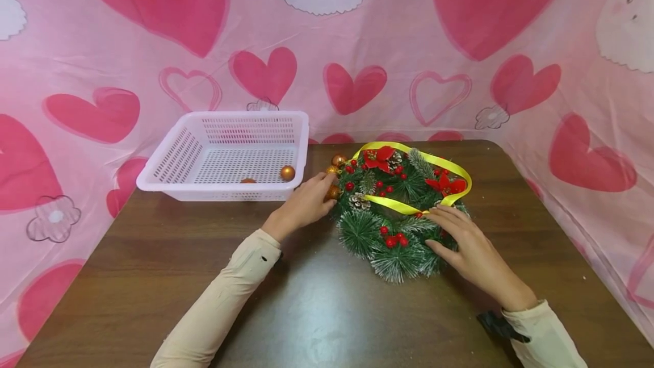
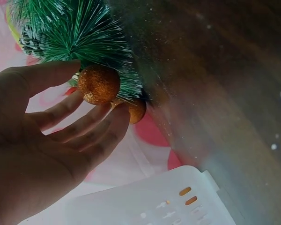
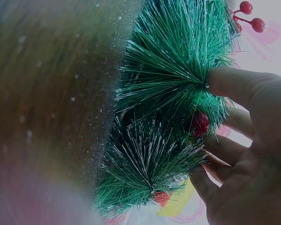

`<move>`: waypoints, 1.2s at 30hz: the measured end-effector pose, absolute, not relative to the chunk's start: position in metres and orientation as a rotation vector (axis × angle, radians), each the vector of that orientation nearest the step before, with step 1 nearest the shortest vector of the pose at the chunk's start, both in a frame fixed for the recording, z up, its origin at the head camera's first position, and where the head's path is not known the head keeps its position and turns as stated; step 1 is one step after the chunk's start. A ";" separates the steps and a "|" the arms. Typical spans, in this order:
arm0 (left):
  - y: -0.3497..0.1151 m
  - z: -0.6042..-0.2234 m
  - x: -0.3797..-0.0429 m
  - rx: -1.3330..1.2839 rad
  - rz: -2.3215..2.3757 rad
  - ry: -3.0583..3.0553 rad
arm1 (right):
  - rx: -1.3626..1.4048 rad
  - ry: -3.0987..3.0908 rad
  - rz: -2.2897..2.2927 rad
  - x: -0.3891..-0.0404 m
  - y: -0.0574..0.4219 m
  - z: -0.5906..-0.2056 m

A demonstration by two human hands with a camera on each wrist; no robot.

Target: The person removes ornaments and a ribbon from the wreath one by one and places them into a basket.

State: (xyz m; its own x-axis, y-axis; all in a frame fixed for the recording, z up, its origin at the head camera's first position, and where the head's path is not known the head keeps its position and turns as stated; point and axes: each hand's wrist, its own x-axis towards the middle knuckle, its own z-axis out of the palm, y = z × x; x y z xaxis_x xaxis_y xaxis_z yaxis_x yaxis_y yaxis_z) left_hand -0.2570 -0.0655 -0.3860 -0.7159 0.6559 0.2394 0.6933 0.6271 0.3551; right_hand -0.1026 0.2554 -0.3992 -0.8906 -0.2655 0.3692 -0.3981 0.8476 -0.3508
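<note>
When viewed from the head cam, can see L hand [image 1: 305, 200] at the left edge of the wreath [image 1: 360, 234], w/ an orange ball [image 1: 334, 192] btwn thumb and bent fingers. Just past those fingertips, two more orange balls [image 1: 339, 160]. Left of the same fingers, white basket [image 1: 304, 143] w/ a loose ball [image 1: 288, 172] inside, plus a half-hidden ball [image 1: 247, 181] behind the front wall. Opp. side, R hand [image 1: 475, 251] over the wreath's right part, fingers fairly straight, thumb held wide. By its fingertips, yellow ribbon [image 1: 392, 204]; touching or just beside, can't tell. Beyond them, red flower [image 1: 446, 185]; left of the thumb, red berries [image 1: 393, 241]. Under both hands, brown table [image 1: 317, 322].

In L wrist view, see fingers narrow, holding orange ball btwn thumb & fingertips, right against green needles [image 2: 79, 40]. Behind the outer fingertips, a 2nd ball partly covered. Basket corner off the little-finger side.

In R wrist view, see thumb tip against a needle tuft [image 3: 178, 51], gap to the other fingers wide, w/ a single berry [image 3: 200, 123] close by it. Past the lower fingers, a bit of ribbon.
</note>
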 end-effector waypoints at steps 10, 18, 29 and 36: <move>-0.064 -0.392 -0.259 -1.171 -0.646 -2.706 | 0.490 -2.716 0.614 -0.101 0.255 -0.400; -0.066 -0.390 -0.260 -1.172 -0.694 -2.669 | 0.497 -2.704 0.613 -0.101 0.255 -0.400; -0.069 -0.387 -0.260 -1.170 -0.694 -2.685 | 0.499 -2.705 0.608 -0.101 0.256 -0.401; -0.069 -0.387 -0.261 -1.166 -0.673 -2.655 | 0.477 -2.723 0.632 -0.100 0.256 -0.401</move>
